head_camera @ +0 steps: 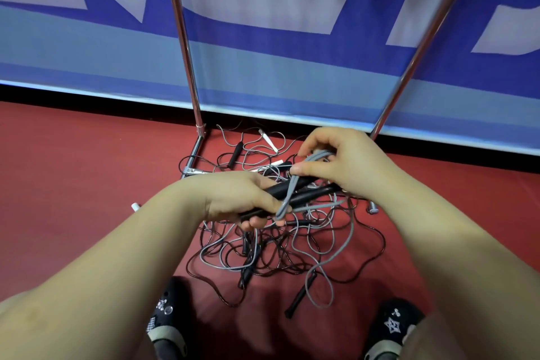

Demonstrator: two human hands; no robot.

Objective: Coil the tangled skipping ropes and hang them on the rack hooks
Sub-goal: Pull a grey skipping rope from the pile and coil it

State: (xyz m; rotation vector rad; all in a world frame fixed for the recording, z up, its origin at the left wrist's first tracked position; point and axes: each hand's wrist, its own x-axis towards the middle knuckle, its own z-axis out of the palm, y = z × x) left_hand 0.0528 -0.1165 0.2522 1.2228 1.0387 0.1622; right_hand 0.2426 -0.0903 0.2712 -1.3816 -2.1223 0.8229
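— What's nearest?

— Two dark clog-style shoes with small charms (168,321) at six o'clock, on the red sports floor (73,184).

— And the ropes?

— Just beyond the shoes, a tangled heap of thin black and grey skipping ropes (280,254) lies on the floor, loose black handles among the loops. Above it the left hand (233,199) has its grip clamped round a pair of black cylindrical foam handles (295,193), pointing toward two o'clock. The right hand (342,161) pinches a bundle of grey cord (292,187) — thumb and fingers closed on it — and the cord crosses over the handles.

— Further out?

— Two chrome rack poles (181,38) rise at twelve and one o'clock, their feet beside the heap. Behind them stands a blue banner with large pale lettering (263,9).
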